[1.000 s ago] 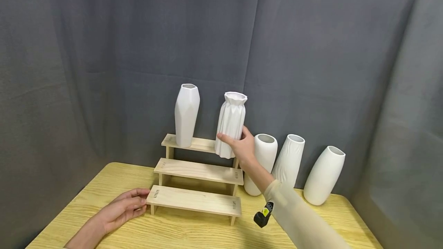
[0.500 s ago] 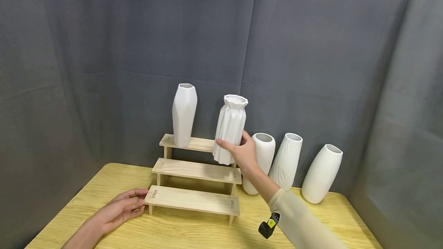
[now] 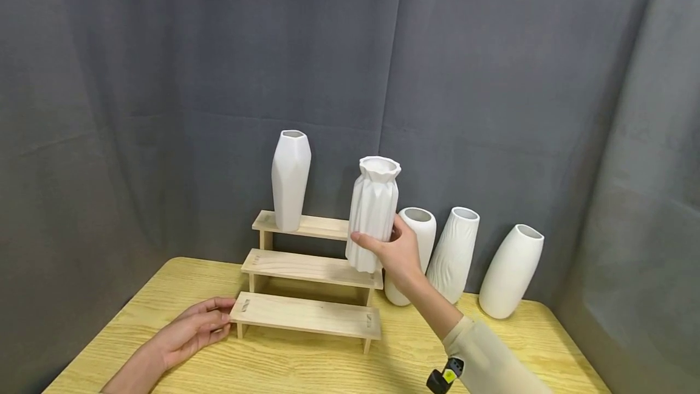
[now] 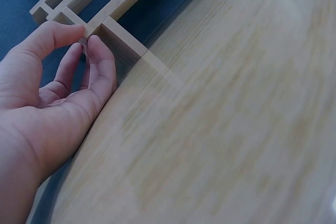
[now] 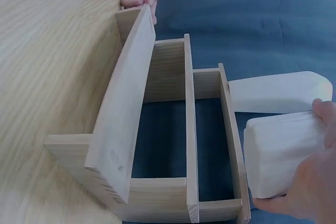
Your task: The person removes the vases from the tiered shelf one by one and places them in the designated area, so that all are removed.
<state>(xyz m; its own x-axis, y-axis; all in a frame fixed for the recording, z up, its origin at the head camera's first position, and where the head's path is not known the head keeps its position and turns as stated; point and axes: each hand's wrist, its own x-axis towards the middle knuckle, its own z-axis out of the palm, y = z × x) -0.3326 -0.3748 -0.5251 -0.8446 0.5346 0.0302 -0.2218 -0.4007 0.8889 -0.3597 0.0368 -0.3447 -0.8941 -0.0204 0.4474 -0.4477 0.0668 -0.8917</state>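
Observation:
My right hand (image 3: 396, 254) grips a white pleated vase (image 3: 374, 211) with a ruffled rim, thumb across its front and fingers behind. The vase is upright with a slight lean, raised at the right end of a three-step wooden stand (image 3: 306, 315), overlapping its upper two steps in the head view. In the right wrist view, the vase's base (image 5: 257, 156) is beside the top board. My left hand (image 3: 188, 333) pinches the left end of the lowest step between thumb and fingers, as the left wrist view shows at the board's corner (image 4: 94, 24).
A white faceted vase (image 3: 291, 181) stands on the top step's left part. Right of the stand, a smooth rounded vase (image 3: 421, 236), a wavy-textured vase (image 3: 454, 254) and a plain tapered vase (image 3: 511, 272) stand on the wooden table (image 3: 262, 363). Grey curtains (image 3: 246, 47) hang behind.
The pleated vase has come down and a little to the right, away from the top step, with my right hand around it. My left hand stays at the stand's lowest step.

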